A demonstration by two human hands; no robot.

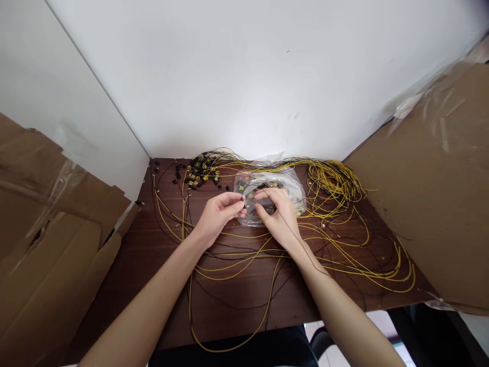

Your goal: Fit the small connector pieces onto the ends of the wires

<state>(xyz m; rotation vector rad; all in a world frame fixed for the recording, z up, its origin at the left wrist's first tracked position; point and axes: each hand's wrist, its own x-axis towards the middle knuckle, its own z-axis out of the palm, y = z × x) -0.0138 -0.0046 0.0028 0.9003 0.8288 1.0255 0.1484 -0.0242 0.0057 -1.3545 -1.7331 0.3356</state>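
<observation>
My left hand [223, 213] is closed, with thumb and fingers pinching a thin black wire [243, 198]; a small dark bit shows at the fingertips. To its right, my right hand [280, 214] has thumb and forefinger apart, with no object visible between them. A dark wire crosses the back of this hand and trails over the forearm. Beneath both hands lies a clear plastic bag [250, 220] with small yellow and black parts in it. Yellow wires [229, 278] loop across the brown table below the wrists.
A pile of yellow and black connectors [198, 173] sits at the back left, with loose black pieces [178, 168] beside it. A tangled wire bundle [334, 183] lies at the back right. Cardboard sheets [431, 193] and a white wall [244, 76] enclose the brown table [237, 316].
</observation>
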